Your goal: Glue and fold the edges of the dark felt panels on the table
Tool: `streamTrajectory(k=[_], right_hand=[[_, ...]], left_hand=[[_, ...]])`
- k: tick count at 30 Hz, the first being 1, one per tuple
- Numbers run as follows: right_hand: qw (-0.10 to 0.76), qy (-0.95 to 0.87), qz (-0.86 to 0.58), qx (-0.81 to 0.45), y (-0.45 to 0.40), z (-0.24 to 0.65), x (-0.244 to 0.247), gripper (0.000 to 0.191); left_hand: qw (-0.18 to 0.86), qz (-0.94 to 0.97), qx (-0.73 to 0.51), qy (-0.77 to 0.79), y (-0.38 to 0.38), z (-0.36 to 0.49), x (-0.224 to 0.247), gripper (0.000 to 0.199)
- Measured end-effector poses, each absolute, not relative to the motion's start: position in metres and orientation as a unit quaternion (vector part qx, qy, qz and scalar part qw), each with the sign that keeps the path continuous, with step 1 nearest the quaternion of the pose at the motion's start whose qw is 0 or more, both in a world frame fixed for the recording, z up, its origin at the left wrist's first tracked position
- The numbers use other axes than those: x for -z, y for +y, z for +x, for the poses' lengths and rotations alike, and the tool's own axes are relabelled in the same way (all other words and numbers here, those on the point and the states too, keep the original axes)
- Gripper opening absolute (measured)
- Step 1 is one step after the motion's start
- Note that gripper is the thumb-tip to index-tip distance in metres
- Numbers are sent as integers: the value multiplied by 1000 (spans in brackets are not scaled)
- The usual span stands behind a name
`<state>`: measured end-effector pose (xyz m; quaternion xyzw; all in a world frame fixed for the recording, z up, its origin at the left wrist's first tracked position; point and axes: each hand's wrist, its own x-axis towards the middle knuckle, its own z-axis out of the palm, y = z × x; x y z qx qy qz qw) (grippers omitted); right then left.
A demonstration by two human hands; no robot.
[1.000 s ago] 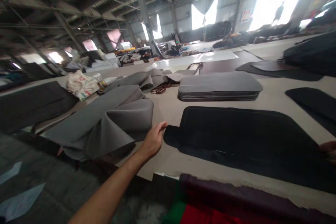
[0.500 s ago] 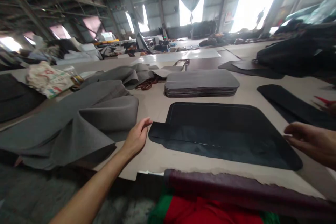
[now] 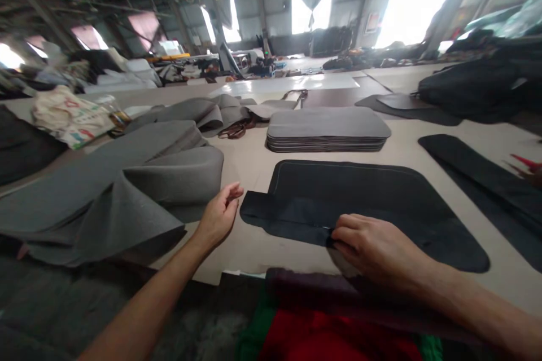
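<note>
A black panel point(image 3: 355, 180) is being supported flat on the table point(image 3: 249, 254), in front of and between the two hands, with its far corners rounded. A black strip point(image 3: 271, 211) is being laid along its near side, its left end jutting past the panel. By the right hand point(image 3: 359, 237), the strip is being touched at its near edge with bunched, nearly closed fingertips; whether it is being pinched or only pressed cannot be told. The left hand point(image 3: 224, 203) is being held partly open just beside the strip's left end, fingers loosely curled, with nothing seen to be gripped.

Behind the panel, a stack point(image 3: 328, 124) of grey pieces is being borne by the table. Grey sheets point(image 3: 169, 180) are being spread, folded, at left, and a long black piece point(image 3: 478, 186) at right. On a pale bag point(image 3: 70, 115) at far left, red and green print is being shown, too blurred to be read; a wall notice point(image 3: 372, 22) is likewise being left unreadable by distance.
</note>
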<state>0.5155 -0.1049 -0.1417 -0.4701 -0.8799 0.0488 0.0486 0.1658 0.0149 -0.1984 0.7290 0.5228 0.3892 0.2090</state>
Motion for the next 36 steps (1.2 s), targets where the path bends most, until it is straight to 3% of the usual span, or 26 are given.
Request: streamTrajectory(k=[6, 19, 24, 31, 36], right_hand=[[-42, -874, -483, -14, -99, 505, 140, 15], [-102, -857, -505, -1, -97, 486, 122, 21], [-81, -856, -509, 36, -94, 485, 132, 21], [78, -829, -540, 120, -89, 499, 120, 13], [139, -808, -529, 220, -87, 519, 96, 17]], left_hand=[[220, 724, -389, 526, 16, 166, 199, 45], [217, 721, -392, 528, 15, 166, 199, 44], [216, 724, -391, 526, 16, 166, 201, 44], [217, 722, -387, 530, 17, 165, 198, 46], [218, 722, -382, 534, 17, 166, 196, 48]])
